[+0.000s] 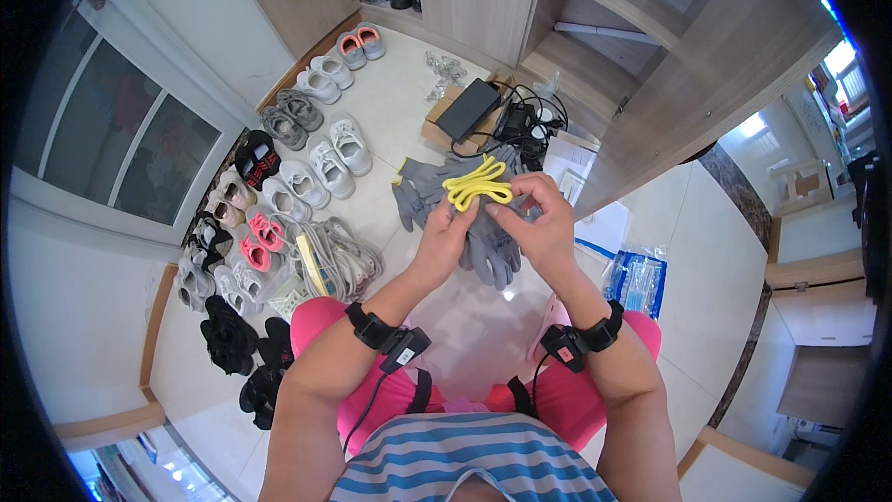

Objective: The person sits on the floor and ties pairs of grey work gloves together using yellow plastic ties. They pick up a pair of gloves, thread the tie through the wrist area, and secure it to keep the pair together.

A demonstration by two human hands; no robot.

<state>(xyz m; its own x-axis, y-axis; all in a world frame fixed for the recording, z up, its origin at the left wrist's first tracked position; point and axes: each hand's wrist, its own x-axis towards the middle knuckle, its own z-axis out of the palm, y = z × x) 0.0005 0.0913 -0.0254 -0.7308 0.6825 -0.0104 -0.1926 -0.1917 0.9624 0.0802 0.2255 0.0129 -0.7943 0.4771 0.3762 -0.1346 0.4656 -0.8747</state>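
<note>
Both hands hold a folded bundle of yellow cord (477,185) in front of me. My left hand (446,230) pinches its lower left side between thumb and fingers. At its right end, my right hand (536,216) has thumb and forefinger close together at the loops. Below the cord lie several grey work gloves (491,247) on the floor, partly hidden by my hands. Just beyond them a black box-shaped device (469,110) rests on a cardboard box (433,127), beside tangled black cables (523,125).
Rows of shoes (303,181) line the floor at the left, near a coiled white cable with a power strip (313,265). An open wooden cabinet door (711,84) juts out at the right. A blue-edged plastic packet (637,282) lies right of my right forearm.
</note>
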